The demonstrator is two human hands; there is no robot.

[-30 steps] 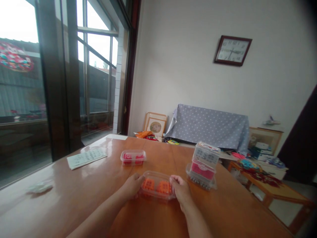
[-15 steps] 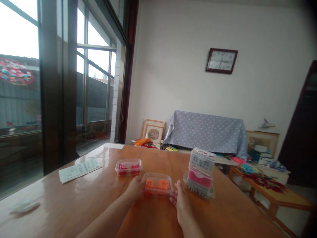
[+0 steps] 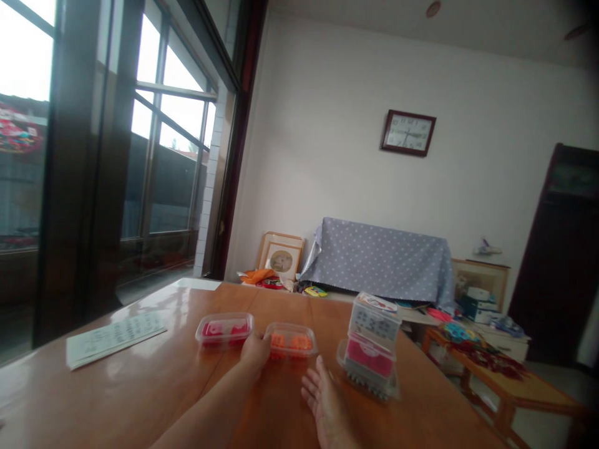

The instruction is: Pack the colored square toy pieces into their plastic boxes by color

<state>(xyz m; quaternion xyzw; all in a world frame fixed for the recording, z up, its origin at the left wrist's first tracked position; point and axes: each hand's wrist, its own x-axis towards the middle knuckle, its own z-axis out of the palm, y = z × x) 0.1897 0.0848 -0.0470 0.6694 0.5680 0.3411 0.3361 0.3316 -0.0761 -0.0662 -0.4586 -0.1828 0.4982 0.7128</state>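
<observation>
A clear plastic box with orange pieces [image 3: 291, 340] sits on the wooden table [image 3: 140, 386]. My left hand [image 3: 255, 350] is curled against its left end, fingers touching the box. Open and flat, my right hand [image 3: 322, 399] lies on the table a little behind the box with its fingers spread, holding nothing. A second clear box with red pieces [image 3: 224, 329] stands just left of the orange one. To the right is a stack of clear boxes [image 3: 372, 343], pink and grey inside.
A printed paper sheet [image 3: 115, 330] lies at the table's left near the window [image 3: 93, 156]. Behind the table are a cloth-covered piece of furniture [image 3: 379, 259], framed pictures on the floor, a low cluttered side table [image 3: 496, 368] at right and a wall clock [image 3: 407, 132].
The orange box has been pushed away from me, next to the red box. My right hand let go of it and now lies flat. The view has tilted upward.
</observation>
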